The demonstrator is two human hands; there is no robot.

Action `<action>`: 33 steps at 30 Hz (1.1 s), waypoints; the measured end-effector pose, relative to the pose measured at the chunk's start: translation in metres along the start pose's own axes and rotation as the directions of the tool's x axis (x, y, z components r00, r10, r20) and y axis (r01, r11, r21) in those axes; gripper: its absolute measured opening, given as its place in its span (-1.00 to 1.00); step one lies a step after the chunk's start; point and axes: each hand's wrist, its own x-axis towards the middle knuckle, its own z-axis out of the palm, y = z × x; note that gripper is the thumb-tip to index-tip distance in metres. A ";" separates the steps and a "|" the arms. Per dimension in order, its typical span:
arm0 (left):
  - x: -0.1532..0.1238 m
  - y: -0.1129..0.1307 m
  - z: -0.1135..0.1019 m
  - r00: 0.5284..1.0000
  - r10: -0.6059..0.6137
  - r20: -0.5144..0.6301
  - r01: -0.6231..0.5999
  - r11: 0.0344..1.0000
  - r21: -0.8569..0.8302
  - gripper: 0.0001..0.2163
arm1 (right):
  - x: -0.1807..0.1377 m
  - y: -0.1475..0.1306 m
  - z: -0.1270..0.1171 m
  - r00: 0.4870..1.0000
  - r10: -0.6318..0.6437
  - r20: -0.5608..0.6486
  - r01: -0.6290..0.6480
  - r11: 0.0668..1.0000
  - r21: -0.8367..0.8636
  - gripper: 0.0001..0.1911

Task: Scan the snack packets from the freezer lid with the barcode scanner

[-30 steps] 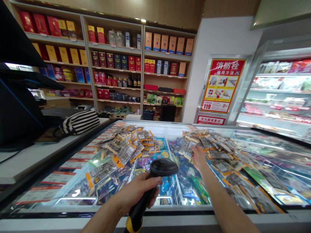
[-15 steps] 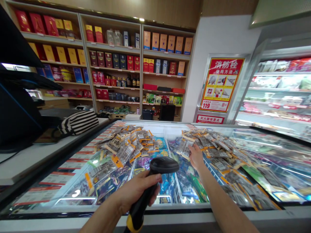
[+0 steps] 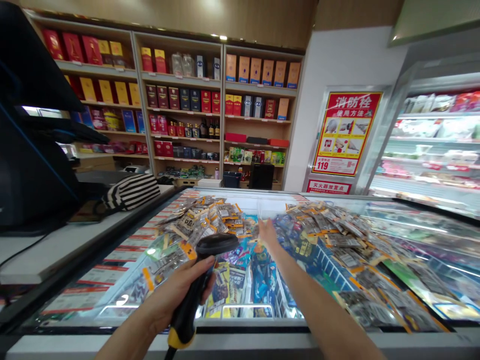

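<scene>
My left hand [image 3: 191, 280] is wrapped round the handle of a black and yellow barcode scanner [image 3: 216, 243], its head upright and its cord running down. My right hand [image 3: 266, 231] reaches over the glass top of a chest freezer, between two piles of small clear snack packets with orange edges. Motion smears its fingers, so whether a packet is in them does not show. It is nearest to the right end of the left pile [image 3: 202, 220]. The right pile [image 3: 337, 230] spreads along the glass on the other side.
Under the glass of the freezer [image 3: 225, 330] lie colourful bags in wire baskets. On a white counter [image 3: 22, 260] at left stand a dark screen [image 3: 33, 145] and a striped bag [image 3: 133, 191]. Behind are shelves [image 3: 180, 112] of boxes and bottles, and a lit display fridge [image 3: 431, 145].
My right hand has moved left from the right pile towards the left one. The packet it held at the right pile's edge no longer shows there. The scanner has shifted slightly left.
</scene>
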 end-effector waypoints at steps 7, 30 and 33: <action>-0.002 -0.003 -0.006 0.998 -0.028 -0.051 0.029 1.000 0.008 -0.77 | -0.024 -0.038 0.044 0.975 0.021 0.219 0.084 0.884 -0.461 -0.31; 0.014 -0.006 0.046 0.976 -0.065 0.208 0.056 0.997 0.048 -0.76 | -0.072 0.048 -0.147 0.996 0.002 0.092 0.064 0.698 -0.713 -0.53; 0.011 -0.007 0.040 0.983 -0.062 0.174 0.055 0.998 0.043 -0.75 | -0.046 0.033 -0.129 0.980 0.037 0.193 0.115 0.690 -0.715 -0.57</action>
